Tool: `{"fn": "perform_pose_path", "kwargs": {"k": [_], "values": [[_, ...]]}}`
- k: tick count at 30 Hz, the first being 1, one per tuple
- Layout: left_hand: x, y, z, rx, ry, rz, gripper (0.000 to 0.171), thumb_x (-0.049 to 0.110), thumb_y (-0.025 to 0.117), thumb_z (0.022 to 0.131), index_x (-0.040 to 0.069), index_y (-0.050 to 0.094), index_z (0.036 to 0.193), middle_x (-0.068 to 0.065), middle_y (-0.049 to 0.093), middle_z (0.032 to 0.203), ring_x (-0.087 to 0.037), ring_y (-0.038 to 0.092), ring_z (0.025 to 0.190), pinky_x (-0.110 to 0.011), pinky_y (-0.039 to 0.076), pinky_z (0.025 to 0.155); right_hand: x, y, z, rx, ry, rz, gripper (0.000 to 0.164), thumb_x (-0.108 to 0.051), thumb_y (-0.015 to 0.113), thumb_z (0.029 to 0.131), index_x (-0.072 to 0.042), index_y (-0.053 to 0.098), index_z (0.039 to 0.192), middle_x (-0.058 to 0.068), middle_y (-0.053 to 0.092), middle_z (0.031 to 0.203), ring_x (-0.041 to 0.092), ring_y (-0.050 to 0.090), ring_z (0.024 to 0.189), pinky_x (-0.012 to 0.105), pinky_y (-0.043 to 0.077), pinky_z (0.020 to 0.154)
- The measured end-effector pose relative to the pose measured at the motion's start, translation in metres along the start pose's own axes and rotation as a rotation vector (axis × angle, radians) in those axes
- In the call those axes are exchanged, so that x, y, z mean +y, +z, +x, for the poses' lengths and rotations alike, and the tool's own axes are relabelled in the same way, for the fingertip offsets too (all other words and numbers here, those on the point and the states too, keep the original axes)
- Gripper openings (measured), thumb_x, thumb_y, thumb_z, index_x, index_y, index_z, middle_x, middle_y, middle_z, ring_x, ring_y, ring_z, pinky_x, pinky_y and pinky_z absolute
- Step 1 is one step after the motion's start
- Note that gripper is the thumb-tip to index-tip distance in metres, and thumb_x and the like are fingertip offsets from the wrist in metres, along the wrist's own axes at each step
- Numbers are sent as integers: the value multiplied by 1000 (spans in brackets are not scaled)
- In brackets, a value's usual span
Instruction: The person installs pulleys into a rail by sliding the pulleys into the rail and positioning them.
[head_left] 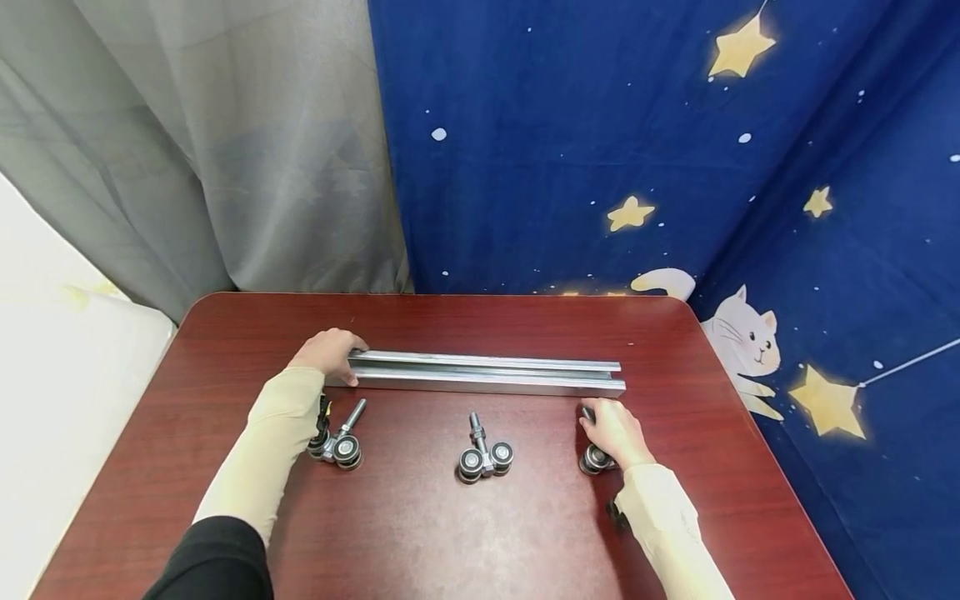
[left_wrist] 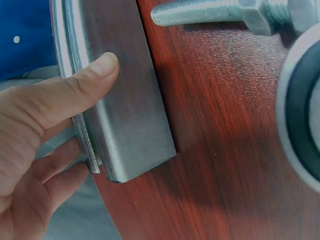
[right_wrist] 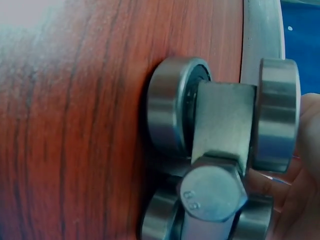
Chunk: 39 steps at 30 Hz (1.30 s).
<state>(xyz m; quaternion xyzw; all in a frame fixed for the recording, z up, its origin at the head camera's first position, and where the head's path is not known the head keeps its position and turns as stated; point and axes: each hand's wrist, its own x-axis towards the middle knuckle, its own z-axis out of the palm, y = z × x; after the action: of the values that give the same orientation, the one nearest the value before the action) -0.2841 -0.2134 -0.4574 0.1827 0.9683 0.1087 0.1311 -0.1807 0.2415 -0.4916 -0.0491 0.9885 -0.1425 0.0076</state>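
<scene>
Glossy red woodgrain tabletop [head_left: 420, 542], left fingers [left_wrist: 69, 183] around channelled metal rail [head_left: 487, 384], right fingers [head_left: 611, 413] around four-wheeled bolt [right_wrist: 222, 117].

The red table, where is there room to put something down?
The table has bare room in front of the middle roller, and a strip behind the metal rail, to the far edge. It's crowded where the left hand grips the rail near the left roller, and where the right hand holds the right roller.

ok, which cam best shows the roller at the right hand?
Right wrist: the roller is close up, wheels and bolt head clear, bottom cropped. Head: small, partly covered by the right hand. Left wrist: not visible.
</scene>
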Motion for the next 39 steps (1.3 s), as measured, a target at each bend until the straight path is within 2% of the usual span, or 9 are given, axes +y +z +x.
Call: {"fn": "perform_pose_path", "kwargs": {"k": [10,16,23,27,33,39], "values": [[9,-5,-5,4,-32,-54,58,11,83,57,1,64,111,-21,61,111,-38,56,99,-49,46,80,-2,-2,6,-14,46,-7,22,-15,65,77,-11,69,99,13,67,95,36,62,83,49,47,60],[8,-3,-2,7,-42,-50,59,11,84,56,2,64,110,-19,61,111,-38,55,100,-50,45,80,0,-1,7,19,44,-1,14,-12,66,75,-11,69,89,10,67,86,33,63,77,48,47,58],[7,-4,-3,8,-37,-45,60,12,85,54,2,65,109,-19,62,109,-38,56,99,-50,45,79,-1,-2,6,65,49,16,11,-10,66,73,-12,68,83,7,65,78,31,62,71,46,46,56],[8,-5,-5,8,-34,-45,60,11,85,53,2,65,109,-19,62,109,-38,57,98,-49,46,79,-2,-4,3,90,51,27,11,-10,66,73,-12,67,83,7,65,78,31,61,69,45,45,55],[6,-3,-3,-3,15,-23,61,7,85,53,-1,64,109,-20,62,109,-37,56,100,-47,46,82,-5,-8,-2,123,61,50,13,-10,65,73,-12,67,86,4,63,75,29,61,68,44,45,55],[6,-3,1,-2,8,-35,61,8,86,52,-1,64,108,-21,61,109,-38,55,100,-48,46,82,-4,-10,-6,182,54,71,14,-9,65,73,-11,66,87,1,62,76,27,60,70,45,45,57]]}}
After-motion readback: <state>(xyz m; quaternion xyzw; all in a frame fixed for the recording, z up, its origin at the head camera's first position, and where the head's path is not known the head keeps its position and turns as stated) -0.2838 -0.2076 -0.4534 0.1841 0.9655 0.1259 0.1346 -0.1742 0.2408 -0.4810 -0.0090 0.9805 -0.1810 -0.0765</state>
